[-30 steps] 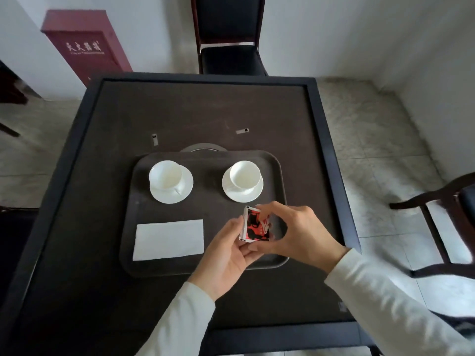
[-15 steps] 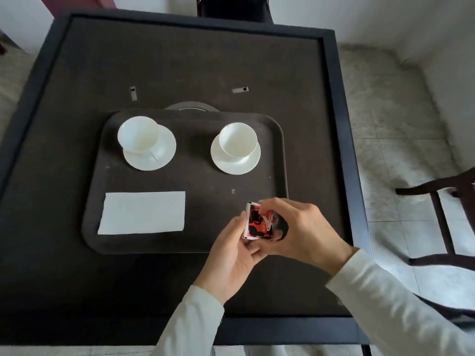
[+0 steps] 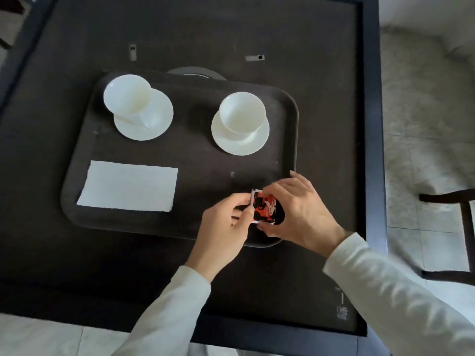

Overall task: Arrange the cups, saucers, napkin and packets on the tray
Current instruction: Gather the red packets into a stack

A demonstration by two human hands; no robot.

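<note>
upper left of the frame: a white cup (image 3: 127, 95) leaning on its saucer (image 3: 151, 122), looks tilted rather than upright, both inside the dark tray (image 3: 77, 176). below them, lower left of the tray: a white napkin (image 3: 129, 185) lying flat, well apart from the crockery. centre-right of the tray: a second cup (image 3: 241, 113) standing upright, centred on its own saucer (image 3: 257, 143). behind the tray's far rim, a grey round disc (image 3: 196, 72) half hidden, purpose unclear.

lower centre of the frame: left hand (image 3: 223, 227) curled, thumb and fingertips pinching the left edge of the red-and-white packets (image 3: 264, 207). right of that: right hand (image 3: 300, 209) arched over the same packets, fingers closed on the top and right edges, thumb tucked under near the bottom. packets held as a small stack between both hands, over the tray's lower-right corner; touching the tray floor or just above it, cannot tell.

step in hand, as a judgement: squaring and placing the packets, seemingly the last items, with cups, saucers and napkin already down. next move likely calls for lowering the stack flat onto the bare corner, then easing both pinches off without fanning the pile or nudging it over the rim. possibly also righting the tilted cup at upper left.
</note>
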